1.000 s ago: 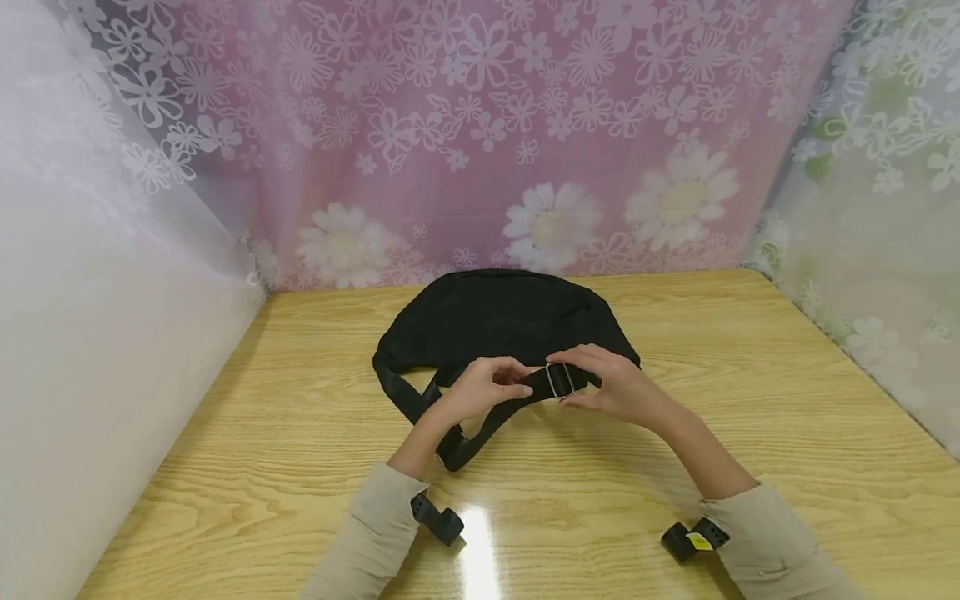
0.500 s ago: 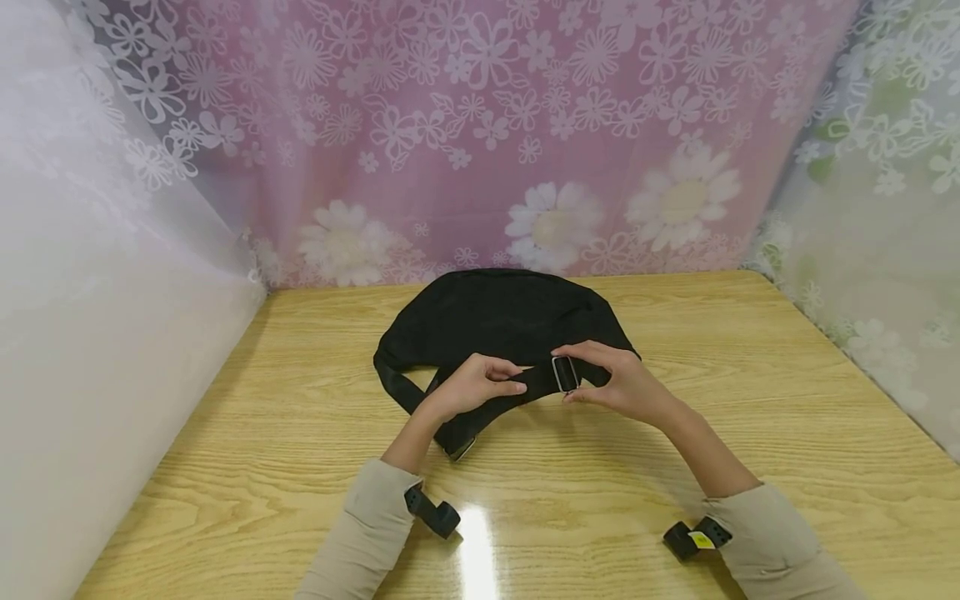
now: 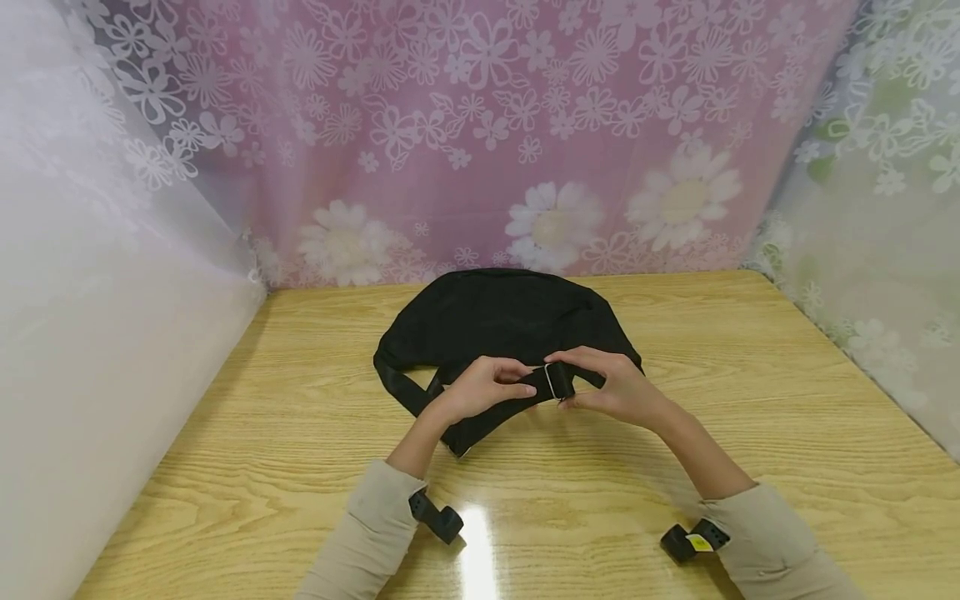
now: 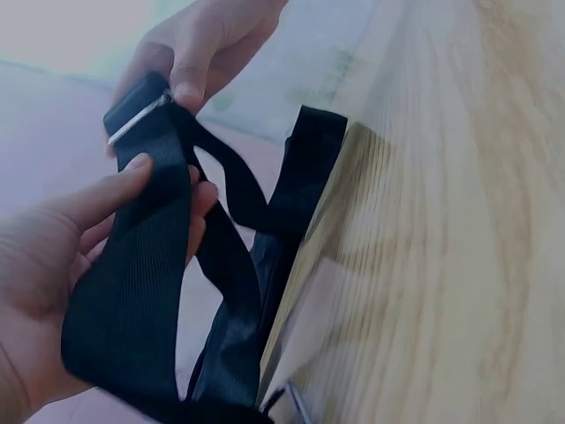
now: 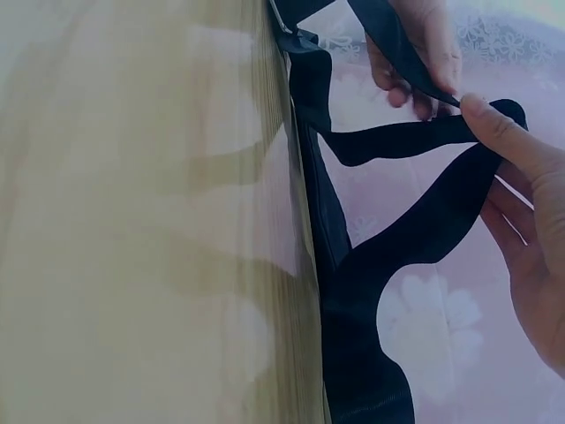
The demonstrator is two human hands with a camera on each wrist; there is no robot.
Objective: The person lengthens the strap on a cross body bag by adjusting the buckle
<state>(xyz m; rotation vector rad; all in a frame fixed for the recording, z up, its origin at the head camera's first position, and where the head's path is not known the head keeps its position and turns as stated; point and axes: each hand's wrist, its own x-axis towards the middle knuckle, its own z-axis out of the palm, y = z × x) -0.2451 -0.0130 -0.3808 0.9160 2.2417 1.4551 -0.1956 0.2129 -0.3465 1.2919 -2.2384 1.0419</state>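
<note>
A black waist bag (image 3: 502,317) lies on the table, its long webbing strap (image 3: 491,421) looping towards the person. My left hand (image 3: 480,390) pinches the strap, thumb on top and fingers behind, as the left wrist view shows. Just to the right, a silver-edged slide buckle (image 3: 555,381) sits on the webbing. My right hand (image 3: 618,387) grips the buckle and the folded strap at it between thumb and fingers. From the right wrist view, the strap (image 5: 433,212) hangs down from the right hand in two runs to the bag.
The wood-grain table (image 3: 300,500) is bounded by a pink flowered curtain (image 3: 450,150) behind and pale sheets at both sides. Wrist cameras (image 3: 437,517) are worn at both sleeves. A metal fitting (image 4: 291,405) shows low in the left wrist view.
The buckle and right hand shift slightly right and up, then back left and down. The lower strap loop rises and straightens. The bag stays in place.
</note>
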